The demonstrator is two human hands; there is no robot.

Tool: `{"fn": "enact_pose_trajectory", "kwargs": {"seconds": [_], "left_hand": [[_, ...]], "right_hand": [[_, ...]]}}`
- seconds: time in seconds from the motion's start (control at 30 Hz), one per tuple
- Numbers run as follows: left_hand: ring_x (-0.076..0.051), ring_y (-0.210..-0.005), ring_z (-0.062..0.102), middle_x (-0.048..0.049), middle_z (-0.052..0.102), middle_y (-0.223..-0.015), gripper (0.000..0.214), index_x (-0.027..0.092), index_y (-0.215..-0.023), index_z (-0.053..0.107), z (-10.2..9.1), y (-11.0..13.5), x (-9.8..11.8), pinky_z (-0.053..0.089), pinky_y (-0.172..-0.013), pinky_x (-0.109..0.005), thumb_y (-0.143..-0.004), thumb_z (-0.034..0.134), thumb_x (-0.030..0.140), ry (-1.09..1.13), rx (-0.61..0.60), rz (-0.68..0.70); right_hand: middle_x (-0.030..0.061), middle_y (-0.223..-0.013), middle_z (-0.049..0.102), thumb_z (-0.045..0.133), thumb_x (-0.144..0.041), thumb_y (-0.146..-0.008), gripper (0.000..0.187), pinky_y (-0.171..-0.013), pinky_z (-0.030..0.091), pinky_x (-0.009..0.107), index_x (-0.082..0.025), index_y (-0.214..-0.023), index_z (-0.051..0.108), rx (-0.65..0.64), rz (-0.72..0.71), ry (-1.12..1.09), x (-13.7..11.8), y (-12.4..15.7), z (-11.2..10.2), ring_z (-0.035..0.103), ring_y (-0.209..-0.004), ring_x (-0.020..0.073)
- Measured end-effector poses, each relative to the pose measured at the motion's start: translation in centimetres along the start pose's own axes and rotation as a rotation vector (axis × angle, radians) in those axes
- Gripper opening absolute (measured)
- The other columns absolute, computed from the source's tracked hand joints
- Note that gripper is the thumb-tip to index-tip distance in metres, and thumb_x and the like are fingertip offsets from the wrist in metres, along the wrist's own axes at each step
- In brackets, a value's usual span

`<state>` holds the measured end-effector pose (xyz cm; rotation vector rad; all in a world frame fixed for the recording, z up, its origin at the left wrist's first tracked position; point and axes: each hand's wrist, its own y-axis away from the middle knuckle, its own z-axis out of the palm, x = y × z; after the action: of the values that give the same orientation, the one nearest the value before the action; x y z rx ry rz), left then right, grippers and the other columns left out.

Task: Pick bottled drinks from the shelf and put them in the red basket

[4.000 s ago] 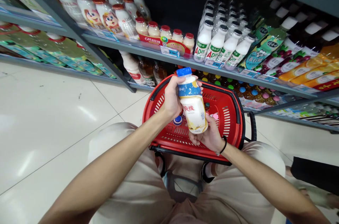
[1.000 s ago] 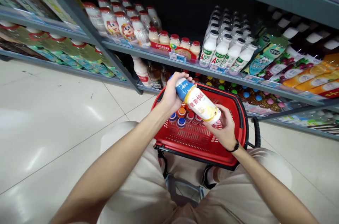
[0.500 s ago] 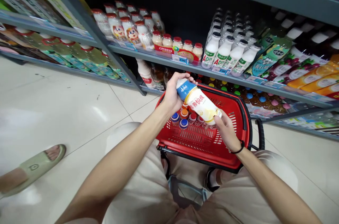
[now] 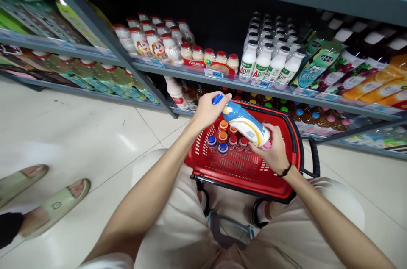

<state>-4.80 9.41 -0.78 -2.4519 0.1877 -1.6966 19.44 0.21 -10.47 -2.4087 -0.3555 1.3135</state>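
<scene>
Above the red shopping basket (image 4: 229, 176), the left hand (image 4: 208, 110) grips the blue cap (image 4: 218, 99) and the right hand's (image 4: 276, 152) fingers cup the base of a tilted blue-and-white drink bottle (image 4: 244, 123), probably steadying both ends over the small capped bottles (image 4: 222, 148).

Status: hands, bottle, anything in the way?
Left hand on blue cap, right hand around base end. White-and-blue bottle tilted, held above red basket. Small capped bottles in basket below; nothing seen blocking hands.
</scene>
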Motion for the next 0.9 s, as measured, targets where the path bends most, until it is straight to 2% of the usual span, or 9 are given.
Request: {"fn": "enact_pose_trajectory", "kwargs": {"seconds": [0.1,0.23,0.33,0.4,0.5,0.6,0.7,0.8,0.9], "left_hand": [[-0.013,-0.06,0.039,0.002,0.046,-0.055,0.042,0.016,-0.059,0.062,-0.7,-0.1,0.2,0.029,-0.062,-0.029,-0.089,0.062,0.045,-0.327,-0.029,0.054],[-0.013,-0.059,0.042,0.0008,0.048,-0.052,0.04,0.015,-0.058,0.064,-0.2,0.1,0.1,0.029,-0.06,-0.03,-0.086,0.061,0.043,-0.45,-0.11,-0.017],[-0.014,-0.055,0.044,-0.0013,0.056,-0.052,0.044,0.015,-0.059,0.067,1.1,0.6,-0.4,0.029,-0.058,-0.031,-0.085,0.063,0.05,-0.532,-0.226,-0.05],[-0.013,-0.053,0.045,-0.0027,0.06,-0.054,0.045,0.015,-0.06,0.068,2.2,1.1,-1.1,0.029,-0.057,-0.031,-0.085,0.065,0.053,-0.591,-0.296,-0.062],[-0.015,-0.055,0.052,-0.0038,0.063,-0.056,0.044,0.016,-0.063,0.069,4.5,2.0,-2.8,0.032,-0.058,-0.03,-0.084,0.068,0.055,-0.724,-0.464,-0.081],[-0.017,-0.062,0.06,-0.0057,0.065,-0.061,0.043,0.015,-0.068,0.07,7.5,3.3,-5.1,0.037,-0.059,-0.03,-0.083,0.072,0.055,-0.892,-0.67,-0.069],[-0.021,-0.075,0.067,-0.0096,0.07,-0.074,0.036,0.012,-0.073,0.071,10.6,4.9,-8.1,0.045,-0.067,-0.03,-0.077,0.083,0.045,-0.973,-0.796,-0.067],[-0.021,-0.09,0.069,-0.0084,0.073,-0.095,0.027,0.011,-0.091,0.072,12.9,6.5,-11.2,0.056,-0.082,-0.035,-0.086,0.081,0.036,-1.046,-0.906,-0.115],[-0.023,-0.108,0.069,-0.0105,0.071,-0.115,0.027,0.012,-0.111,0.07,14.1,7.7,-14.0,0.058,-0.096,-0.044,-0.096,0.073,0.035,-1.093,-0.951,-0.152]], "right_hand": [[0.014,-0.123,0.064,0.082,-0.042,-0.082,0.068,-0.097,0.056,0.047,-0.019,-0.138,0.05,-0.136,-0.015,0.087,0.8,0.2,-0.2,0.066,-0.113,0.0326],[0.019,-0.132,0.065,0.078,-0.038,-0.085,0.074,-0.101,0.054,0.048,-0.014,-0.147,0.043,-0.386,-0.025,0.268,0.9,0.1,-0.3,0.065,-0.122,0.036],[0.0225,-0.135,0.065,0.077,-0.039,-0.088,0.074,-0.098,0.054,0.046,-0.011,-0.148,0.042,-0.608,0.076,0.467,0.3,-0.4,-0.5,0.065,-0.123,0.0374],[0.0248,-0.135,0.065,0.07,-0.045,-0.095,0.069,-0.094,0.054,0.044,-0.009,-0.147,0.044,-0.784,0.176,0.586,0.1,-0.8,-0.8,0.066,-0.123,0.0379],[0.0248,-0.129,0.069,0.061,-0.048,-0.101,0.058,-0.093,0.053,0.042,-0.009,-0.143,0.051,-0.981,0.27,0.66,0.7,-1.1,-1.3,0.068,-0.121,0.0373],[0.0243,-0.13,0.07,0.066,-0.04,-0.099,0.048,-0.095,0.053,0.039,-0.01,-0.135,0.061,-1.067,0.314,0.672,1.9,-1.1,-1.8,0.068,-0.123,0.0353],[0.0227,-0.132,0.07,0.069,-0.038,-0.098,0.043,-0.098,0.053,0.041,-0.009,-0.129,0.067,-1.108,0.342,0.672,2.8,-0.9,-2.0,0.068,-0.124,0.0327],[0.0157,-0.132,0.07,0.065,-0.043,-0.102,0.041,-0.104,0.053,0.049,-0.013,-0.13,0.067,-1.106,0.343,0.638,3.1,-1.0,-1.9,0.067,-0.121,0.0287],[0.0123,-0.133,0.067,0.065,-0.043,-0.103,0.039,-0.104,0.054,0.052,-0.015,-0.131,0.066,-1.106,0.356,0.6,3.1,-1.1,-1.8,0.066,-0.12,0.0275]]}}
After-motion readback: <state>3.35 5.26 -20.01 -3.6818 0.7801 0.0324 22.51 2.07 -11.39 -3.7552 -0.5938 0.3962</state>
